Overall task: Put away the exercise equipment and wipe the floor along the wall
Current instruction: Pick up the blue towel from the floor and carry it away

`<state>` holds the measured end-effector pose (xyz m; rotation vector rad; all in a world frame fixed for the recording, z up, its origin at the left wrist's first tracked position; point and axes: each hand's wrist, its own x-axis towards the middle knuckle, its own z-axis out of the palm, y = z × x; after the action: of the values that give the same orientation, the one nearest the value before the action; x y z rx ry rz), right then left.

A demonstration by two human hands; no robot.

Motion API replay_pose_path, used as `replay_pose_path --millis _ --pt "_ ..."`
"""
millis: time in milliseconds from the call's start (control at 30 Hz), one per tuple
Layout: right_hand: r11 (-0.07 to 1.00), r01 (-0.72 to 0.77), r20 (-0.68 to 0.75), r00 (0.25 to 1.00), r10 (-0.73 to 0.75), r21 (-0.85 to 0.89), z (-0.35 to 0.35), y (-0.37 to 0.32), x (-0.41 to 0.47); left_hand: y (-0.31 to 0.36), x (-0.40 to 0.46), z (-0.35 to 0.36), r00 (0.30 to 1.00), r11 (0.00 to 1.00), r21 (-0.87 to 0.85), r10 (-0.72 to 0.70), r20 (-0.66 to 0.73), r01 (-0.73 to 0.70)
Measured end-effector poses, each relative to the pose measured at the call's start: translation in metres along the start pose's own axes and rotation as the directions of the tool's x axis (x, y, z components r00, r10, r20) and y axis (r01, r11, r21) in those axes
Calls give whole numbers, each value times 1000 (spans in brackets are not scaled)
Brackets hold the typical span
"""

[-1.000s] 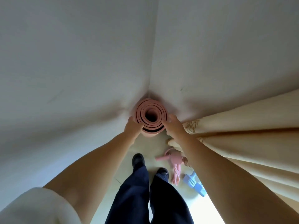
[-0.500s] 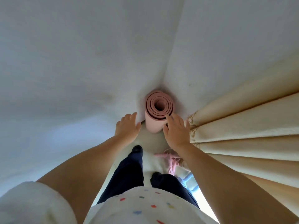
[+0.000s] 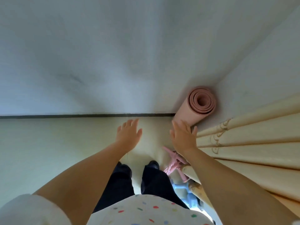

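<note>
In the corner where the two white walls (image 3: 113, 54) meet, a pink rolled-up foam exercise mat (image 3: 197, 105) stands on its end. It leans into the corner, with its top tipped a little toward the camera, and its spiral end faces up. A cream curtain with long folds (image 3: 246, 143) hangs just beside it on the right.

The right hand (image 3: 183, 137) is flat, with straight fingers spread wide. Its fingertips reach the side of the mat low down, but I cannot tell if they truly touch it. It holds nothing. The left hand (image 3: 129, 135) is flat and spread wide too. It is apart from the mat, over the pale floor (image 3: 56, 143), and it holds nothing either.

On the floor by the person's dark shoes (image 3: 153, 164) lies a pink thing with thin handles (image 3: 173, 166), partly under the curtain. A light blue plastic thing (image 3: 185, 194) lies nearer the camera. I cannot tell what either one is.

The mat looks put away, I think. But no hand grips it, so it could slide down the wall and fall. It could also start to unroll, because nothing ties it shut. The pink and blue things are close to the feet, so a step back could trip on them. They and the floor wipe look not yet done.
</note>
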<state>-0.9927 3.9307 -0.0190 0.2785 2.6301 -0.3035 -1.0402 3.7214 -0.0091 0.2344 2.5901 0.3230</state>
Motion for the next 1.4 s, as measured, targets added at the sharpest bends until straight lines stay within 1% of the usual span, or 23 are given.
replay_pose_path --millis 133,233,333,433,567,667,800,933,1067,1133,1267,1400 --pt "964 229 38 973 -226 -135 8 -63 -2 -55 -46 -2 977 980 -112 -175 -120 162" --pt "907 383 82 924 -375 -176 24 -120 -5 -104 -88 7 929 936 -202 -325 -178 288" --pt "816 539 141 843 -520 -210 42 -182 -34 -155 -146 25 854 853 -273 -496 -160 445" --pt "726 644 178 765 -619 -242 66 -240 -74 -201 -209 48 775 762 -332 -619 -125 556" --pt "650 708 237 706 -668 -276 107 -303 -133 -256 -293 76 692 660 -426 -715 -102 619" --pt "579 760 297 649 -700 -296 145 -348 -183 -299 -358 94 611 565 -491 -788 -82 663" --pt "456 836 391 546 -741 -304 188 -407 -251 -346 -444 115 487 429 -569 -872 -56 702" --pt "312 903 430 417 -801 -295 218 -468 -312 -384 -517 128 366 327 -607 -928 -63 724" --pt "163 939 462 294 -836 -302 241 -520 -354 -407 -568 144 248 206 -678 -968 -36 705" --pt "99 942 492 255 -833 -322 255 -542 -370 -416 -586 155 209 152 -702 -978 -5 695" --pt "-1 938 569 209 -795 -346 290 -581 -394 -445 -619 175 147 59 -730 -987 58 681" --pt "-88 930 613 162 -773 -357 333 -642 -414 -507 -652 187 88 -9 -732 -992 94 681"
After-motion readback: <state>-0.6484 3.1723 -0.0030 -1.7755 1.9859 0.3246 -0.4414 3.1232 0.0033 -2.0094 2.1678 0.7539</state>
